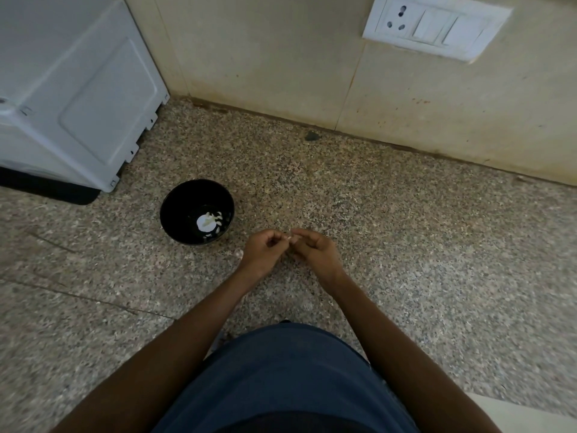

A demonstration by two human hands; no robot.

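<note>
A black bowl [196, 210] stands on the speckled stone counter [406, 239], with a few small pale pieces, likely peeled garlic cloves [207, 221], at its bottom. Just right of the bowl, my left hand [263, 250] and my right hand [312, 248] meet over the counter. Both have curled fingers that pinch one small pale piece [288, 237] between their fingertips. The piece is mostly hidden by the fingers, so what it is stays unclear. A tiny pale scrap [239, 253] lies on the counter by my left wrist.
A white appliance [71, 89] on a black mat fills the back left corner. A tiled wall [281, 57] with a white socket and switch plate [437, 26] runs along the back. A small dark lump [311, 136] lies near the wall's foot.
</note>
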